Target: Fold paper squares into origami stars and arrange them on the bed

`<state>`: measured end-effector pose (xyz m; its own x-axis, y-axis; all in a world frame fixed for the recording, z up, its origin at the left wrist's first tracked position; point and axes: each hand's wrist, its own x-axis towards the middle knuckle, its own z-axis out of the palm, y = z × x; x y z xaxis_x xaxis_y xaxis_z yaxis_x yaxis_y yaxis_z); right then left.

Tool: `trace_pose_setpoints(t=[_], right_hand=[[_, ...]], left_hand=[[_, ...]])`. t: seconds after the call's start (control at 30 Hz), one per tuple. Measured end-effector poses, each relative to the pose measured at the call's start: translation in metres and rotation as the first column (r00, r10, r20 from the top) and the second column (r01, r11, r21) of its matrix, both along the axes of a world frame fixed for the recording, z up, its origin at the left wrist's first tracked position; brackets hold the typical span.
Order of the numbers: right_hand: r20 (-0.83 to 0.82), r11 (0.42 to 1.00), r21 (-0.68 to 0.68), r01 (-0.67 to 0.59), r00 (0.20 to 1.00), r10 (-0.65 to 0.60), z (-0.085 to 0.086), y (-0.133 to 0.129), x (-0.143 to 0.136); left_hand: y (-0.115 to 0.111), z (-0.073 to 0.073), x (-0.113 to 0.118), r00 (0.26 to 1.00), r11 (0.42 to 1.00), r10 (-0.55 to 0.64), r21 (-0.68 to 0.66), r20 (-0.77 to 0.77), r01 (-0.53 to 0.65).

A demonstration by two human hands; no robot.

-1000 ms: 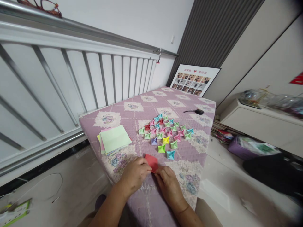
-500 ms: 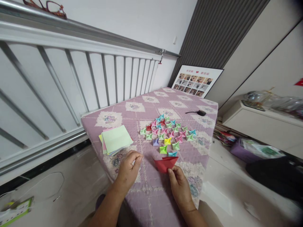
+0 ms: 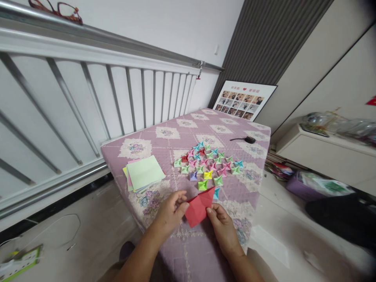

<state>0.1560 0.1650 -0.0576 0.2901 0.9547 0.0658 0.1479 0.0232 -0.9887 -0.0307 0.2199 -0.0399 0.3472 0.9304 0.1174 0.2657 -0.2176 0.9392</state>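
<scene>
A creased sheet of red origami paper (image 3: 199, 209) is held tilted above the near part of the table. My right hand (image 3: 225, 227) pinches its right edge between thumb and fingers. At the paper's left edge is my left hand (image 3: 172, 211), thumb and curled fingers apart; the thumb tip is at or very near the paper. Beyond the paper stand several small folded paper pieces in rows, among them a yellow one (image 3: 208, 175), a purple one (image 3: 193, 176) and a bright green one (image 3: 202, 185). A blue piece (image 3: 216, 193) is partly hidden behind the red paper.
A stack of coloured paper sheets (image 3: 146, 172) lies left on the floral tablecloth (image 3: 188, 250). A black object with a thin handle (image 3: 249, 140) rests at the far right. A white radiator (image 3: 96, 98) runs along the left; a photo board (image 3: 245, 100) leans at the back.
The red paper has turned and spread to show a broader face, shifting slightly left. My left hand has moved right to its edge, with the fingers opening from a closed pinch.
</scene>
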Motion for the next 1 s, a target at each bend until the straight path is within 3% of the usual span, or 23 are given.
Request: trace_pose_setpoints(t=[0.13, 0.27, 0.43, 0.73, 0.83, 1.0], right_hand=[[0.05, 0.995, -0.039, -0.093, 0.994, 0.095, -0.002, 0.0, -0.004], [0.278, 0.996, -0.037, -0.084, 0.956, 0.091, -0.007, -0.001, -0.009], [0.554, 0.995, -0.031, -0.091, 0.827, 0.093, -0.011, -0.002, -0.014], [0.801, 0.981, 0.021, -0.193, 0.59, 0.099, -0.008, -0.002, -0.019], [0.814, 0.978, 0.039, -0.206, 0.574, 0.088, -0.007, -0.002, -0.018], [0.785, 0.96, 0.146, -0.241, 0.618, 0.036, -0.004, -0.003, -0.015]], left_hand=[[0.001, -0.005, 0.003, 0.995, 0.996, -0.046, -0.079, -0.087, 0.039], [0.002, -0.004, 0.001, 0.972, 0.994, -0.078, -0.097, -0.222, 0.058], [0.004, -0.001, -0.004, 0.935, 0.995, -0.067, -0.094, -0.348, 0.037], [0.011, -0.011, -0.006, 0.907, 0.996, -0.068, -0.08, -0.415, 0.039], [0.012, -0.014, -0.007, 0.916, 0.996, -0.062, -0.078, -0.395, 0.034], [0.015, -0.017, -0.008, 0.941, 0.997, -0.049, -0.076, -0.336, 0.025]])
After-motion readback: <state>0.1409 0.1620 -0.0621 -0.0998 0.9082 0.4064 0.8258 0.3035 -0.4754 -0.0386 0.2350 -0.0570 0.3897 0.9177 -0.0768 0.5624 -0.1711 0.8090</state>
